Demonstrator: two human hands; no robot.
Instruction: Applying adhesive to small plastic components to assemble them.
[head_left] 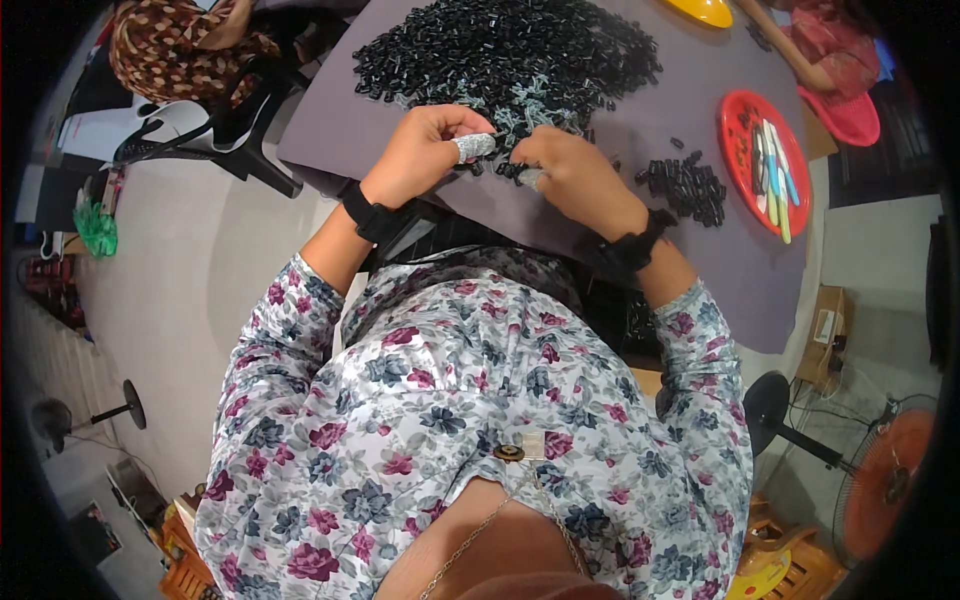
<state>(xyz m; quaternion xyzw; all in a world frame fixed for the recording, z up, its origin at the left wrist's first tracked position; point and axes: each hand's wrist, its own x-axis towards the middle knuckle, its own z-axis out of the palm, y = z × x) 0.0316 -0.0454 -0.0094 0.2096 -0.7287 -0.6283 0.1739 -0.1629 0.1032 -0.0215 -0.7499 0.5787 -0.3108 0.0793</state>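
Heap of small glossy black pieces (500,50) lies at upper centre of the frame; by its lower edge, left grip (415,150) and right grip (580,180) of mine curl inward, holding what, I cannot tell.

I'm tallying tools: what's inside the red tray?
The red tray holds slim white, blue and yellow-green tools and small dark pieces. Whatever lies beneath the tools is covered.

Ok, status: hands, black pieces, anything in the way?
Left hand, right hand curled at near edge of black pile, grip unclear. Smaller black heap to their right. Red plate beyond, not blocking.
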